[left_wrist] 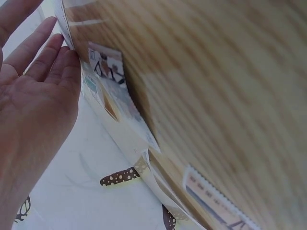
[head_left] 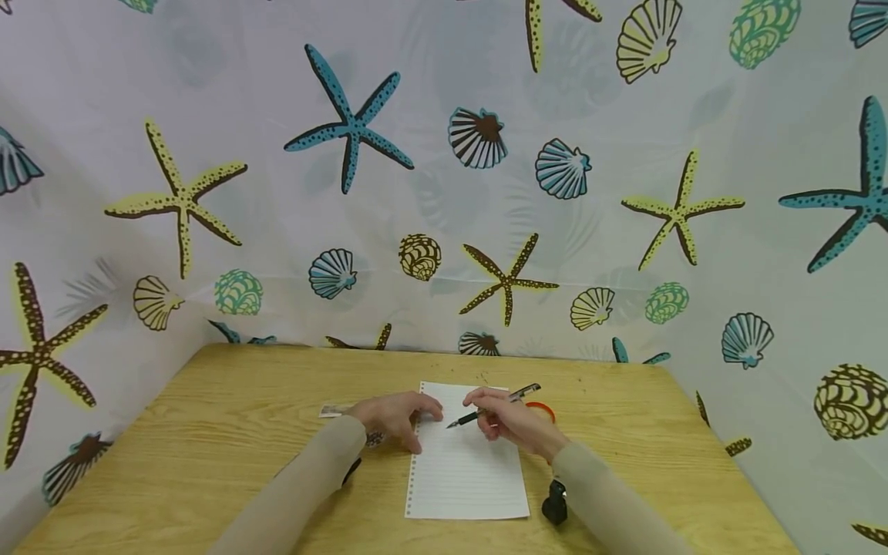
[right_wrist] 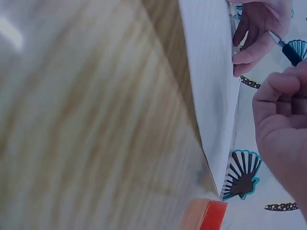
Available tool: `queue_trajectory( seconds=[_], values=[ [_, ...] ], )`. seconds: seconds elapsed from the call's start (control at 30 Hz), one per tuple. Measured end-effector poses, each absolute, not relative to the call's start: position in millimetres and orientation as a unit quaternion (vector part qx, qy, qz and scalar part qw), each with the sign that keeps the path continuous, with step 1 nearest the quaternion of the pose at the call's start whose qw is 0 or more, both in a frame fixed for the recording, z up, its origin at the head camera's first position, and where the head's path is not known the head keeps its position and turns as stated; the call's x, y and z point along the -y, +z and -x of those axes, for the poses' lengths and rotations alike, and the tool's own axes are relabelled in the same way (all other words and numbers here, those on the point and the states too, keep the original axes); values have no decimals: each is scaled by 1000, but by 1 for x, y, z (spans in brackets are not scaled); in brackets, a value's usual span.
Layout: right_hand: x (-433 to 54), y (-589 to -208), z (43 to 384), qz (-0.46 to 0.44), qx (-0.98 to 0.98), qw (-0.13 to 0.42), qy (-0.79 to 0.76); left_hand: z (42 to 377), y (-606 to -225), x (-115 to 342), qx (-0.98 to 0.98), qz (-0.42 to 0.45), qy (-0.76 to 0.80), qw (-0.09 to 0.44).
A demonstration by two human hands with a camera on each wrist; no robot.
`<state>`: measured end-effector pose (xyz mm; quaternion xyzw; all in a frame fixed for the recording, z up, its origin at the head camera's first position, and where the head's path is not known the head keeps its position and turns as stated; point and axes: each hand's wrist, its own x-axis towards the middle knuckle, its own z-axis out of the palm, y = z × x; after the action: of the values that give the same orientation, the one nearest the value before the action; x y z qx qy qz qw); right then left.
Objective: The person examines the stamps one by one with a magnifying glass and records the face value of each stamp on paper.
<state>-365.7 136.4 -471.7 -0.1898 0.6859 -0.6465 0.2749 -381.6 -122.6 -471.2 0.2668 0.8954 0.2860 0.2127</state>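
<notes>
Nearest: beige left sleeve [head_left: 298,482] and right sleeve [head_left: 610,493], reaching in over the wood-grain table [head_left: 666,447]. Small black object [head_left: 555,505] just beside the right sleeve, type unclear. Sheet of lined loose-leaf paper [head_left: 468,486] lies flat between the forearms, punched holes along its left edge. Left hand [head_left: 395,420] at that edge, fingers extended, grasping nothing. Right hand [head_left: 516,424] grips 1 black pen [head_left: 463,419], nib down-left over the sheet's upper half; cannot tell if nib touches. Red-orange ring-shaped item [head_left: 543,408] just past the right hand, partly hidden. Left wrist view: stamp-like printed slips [left_wrist: 108,62] on the table near the left hand. Farthest: white curtain [head_left: 430,92], starfish and seashell print.
</notes>
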Motion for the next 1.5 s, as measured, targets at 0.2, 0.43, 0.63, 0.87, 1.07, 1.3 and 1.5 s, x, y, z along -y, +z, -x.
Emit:
queue_trajectory(
  seconds=[0.2, 0.43, 0.63, 0.87, 1.07, 1.3, 1.5],
  values=[
    [-128, -476, 373, 168, -682, 306, -642, 382, -471, 122, -897, -264, 283, 212],
    [-114, -478, 372, 160, -693, 305, -633, 382, -473, 123, -892, -260, 300, 217],
    [-104, -480, 374, 150, -727, 265, -616, 382, -472, 123, -895, -254, 297, 213],
    [-102, -485, 376, 149, -740, 262, -601, 379, -470, 122, -894, -256, 301, 213],
    [-98, -483, 375, 150, -747, 251, -597, 380, -469, 124, -891, -263, 302, 213],
    [-97, -483, 373, 151, -755, 235, -593, 379, -469, 124, -890, -261, 303, 218],
    [-95, -482, 372, 141, -764, 215, -592, 378, -469, 125, -890, -253, 307, 224]
  ],
)
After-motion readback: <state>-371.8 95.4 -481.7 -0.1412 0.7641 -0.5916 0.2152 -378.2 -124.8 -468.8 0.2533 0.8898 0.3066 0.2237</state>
